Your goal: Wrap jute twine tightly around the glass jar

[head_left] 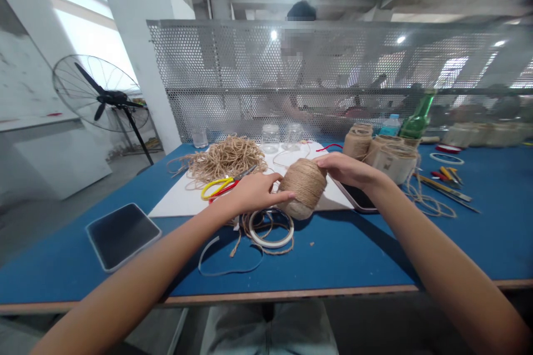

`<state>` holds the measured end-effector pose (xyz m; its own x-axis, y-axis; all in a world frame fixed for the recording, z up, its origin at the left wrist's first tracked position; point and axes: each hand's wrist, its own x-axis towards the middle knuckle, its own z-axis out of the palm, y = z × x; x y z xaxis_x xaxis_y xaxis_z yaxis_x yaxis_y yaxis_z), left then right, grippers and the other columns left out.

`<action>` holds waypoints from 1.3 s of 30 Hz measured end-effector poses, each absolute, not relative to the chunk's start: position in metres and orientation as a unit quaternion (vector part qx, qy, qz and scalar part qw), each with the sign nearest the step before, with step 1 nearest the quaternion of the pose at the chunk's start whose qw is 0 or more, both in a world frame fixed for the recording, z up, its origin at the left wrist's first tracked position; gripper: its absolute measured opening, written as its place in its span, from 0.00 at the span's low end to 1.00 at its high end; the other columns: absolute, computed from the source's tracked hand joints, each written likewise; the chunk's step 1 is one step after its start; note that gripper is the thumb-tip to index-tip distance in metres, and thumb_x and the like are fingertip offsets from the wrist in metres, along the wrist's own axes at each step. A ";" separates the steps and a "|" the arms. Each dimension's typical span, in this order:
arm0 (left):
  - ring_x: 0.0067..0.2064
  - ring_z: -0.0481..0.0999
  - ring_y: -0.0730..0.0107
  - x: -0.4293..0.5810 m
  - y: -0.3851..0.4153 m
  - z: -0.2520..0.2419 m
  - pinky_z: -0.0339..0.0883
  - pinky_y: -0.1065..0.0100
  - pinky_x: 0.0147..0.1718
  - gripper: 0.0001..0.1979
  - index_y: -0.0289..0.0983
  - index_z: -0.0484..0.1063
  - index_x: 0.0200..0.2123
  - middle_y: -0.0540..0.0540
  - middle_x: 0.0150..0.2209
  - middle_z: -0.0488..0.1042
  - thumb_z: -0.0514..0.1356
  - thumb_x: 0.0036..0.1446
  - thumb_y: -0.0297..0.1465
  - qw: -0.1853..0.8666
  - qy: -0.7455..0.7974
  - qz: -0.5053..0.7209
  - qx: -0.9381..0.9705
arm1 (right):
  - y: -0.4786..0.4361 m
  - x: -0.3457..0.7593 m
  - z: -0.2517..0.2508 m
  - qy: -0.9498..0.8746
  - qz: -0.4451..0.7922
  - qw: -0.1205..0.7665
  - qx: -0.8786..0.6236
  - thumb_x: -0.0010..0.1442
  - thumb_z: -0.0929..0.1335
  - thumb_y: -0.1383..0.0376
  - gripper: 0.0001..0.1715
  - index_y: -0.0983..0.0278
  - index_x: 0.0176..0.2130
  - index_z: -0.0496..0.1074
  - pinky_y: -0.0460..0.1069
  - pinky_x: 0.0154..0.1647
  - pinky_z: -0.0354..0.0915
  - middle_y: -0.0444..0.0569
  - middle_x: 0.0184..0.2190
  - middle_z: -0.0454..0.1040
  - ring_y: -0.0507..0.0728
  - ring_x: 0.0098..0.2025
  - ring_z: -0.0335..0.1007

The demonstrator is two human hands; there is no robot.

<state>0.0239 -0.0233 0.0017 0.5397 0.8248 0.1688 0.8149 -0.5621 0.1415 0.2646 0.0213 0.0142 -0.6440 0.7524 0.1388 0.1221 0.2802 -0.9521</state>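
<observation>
A jar wrapped in brown twine is tilted between my two hands, its bare lower end toward me. My right hand holds it at the upper right, fingers partly hidden behind it. On its left side, my left hand has thumb and forefinger apart, the thumb near the twine. Yellow-handled scissors and a red-handled tool lie beside my left hand. Behind them is a heap of loose twine on a white sheet. A roll of white tape lies in front, among twine strands.
Twine-wrapped jars, a green bottle and brushes stand or lie to the right. Two glass jars stand behind. A dark tablet is at left, a phone at right. Beyond the perforated screen is a person.
</observation>
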 end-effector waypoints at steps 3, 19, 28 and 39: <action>0.31 0.71 0.63 0.023 -0.022 0.001 0.60 0.68 0.27 0.35 0.38 0.64 0.48 0.43 0.32 0.74 0.43 0.50 0.58 0.022 0.465 0.109 0.878 | 0.022 0.268 0.014 -0.749 0.530 0.289 -0.272 0.53 0.66 0.62 0.14 0.69 0.35 0.74 0.49 0.38 0.58 0.50 0.33 0.74 0.54 0.35 0.65; 0.29 0.71 0.66 0.022 -0.022 0.001 0.56 0.70 0.24 0.32 0.39 0.65 0.47 0.46 0.30 0.74 0.44 0.51 0.57 0.029 0.447 0.116 0.887 | 0.025 0.278 0.014 -0.781 0.537 0.230 -0.220 0.57 0.65 0.60 0.20 0.68 0.46 0.71 0.52 0.48 0.56 0.52 0.39 0.74 0.56 0.43 0.66; 0.30 0.71 0.66 0.022 -0.021 -0.001 0.57 0.70 0.26 0.33 0.39 0.64 0.49 0.45 0.33 0.74 0.44 0.52 0.57 0.031 0.438 0.122 0.890 | 0.025 0.281 0.015 -0.779 0.544 0.230 -0.210 0.57 0.64 0.62 0.20 0.69 0.48 0.69 0.53 0.50 0.56 0.53 0.42 0.73 0.57 0.46 0.65; 0.31 0.71 0.65 0.022 -0.021 0.000 0.57 0.70 0.27 0.33 0.40 0.63 0.50 0.45 0.32 0.74 0.44 0.52 0.57 0.036 0.441 0.116 0.889 | 0.026 0.283 0.016 -0.764 0.562 0.221 -0.229 0.54 0.65 0.63 0.20 0.69 0.45 0.71 0.54 0.50 0.54 0.53 0.40 0.74 0.57 0.44 0.66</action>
<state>0.0222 -0.0209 0.0002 0.5849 0.7922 0.1742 0.7755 -0.6091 0.1659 0.2829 0.0260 0.0157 -0.7979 0.5974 0.0798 0.1015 0.2637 -0.9592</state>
